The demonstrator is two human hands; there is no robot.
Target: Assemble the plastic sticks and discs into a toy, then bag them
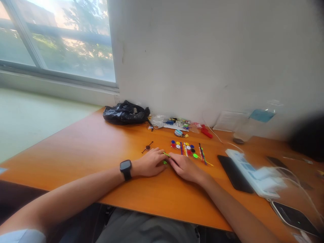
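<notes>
Both my hands rest together on the orange table (83,152). My left hand (151,162), with a black watch on its wrist, and my right hand (185,167) meet at a small green piece (165,158), a thin stick with a green disc, pinched between their fingertips. Just beyond them lie several small coloured discs (182,146) in red, blue, white and yellow, and several thin coloured sticks (202,154). A dark stick with a disc (147,147) lies to the left of the hands.
A crumpled black plastic bag (125,113) sits at the wall, with clear packets and small toy parts (177,124) beside it. To the right lie a black phone (234,173), a white booklet (255,175), another phone (293,216) and white cables.
</notes>
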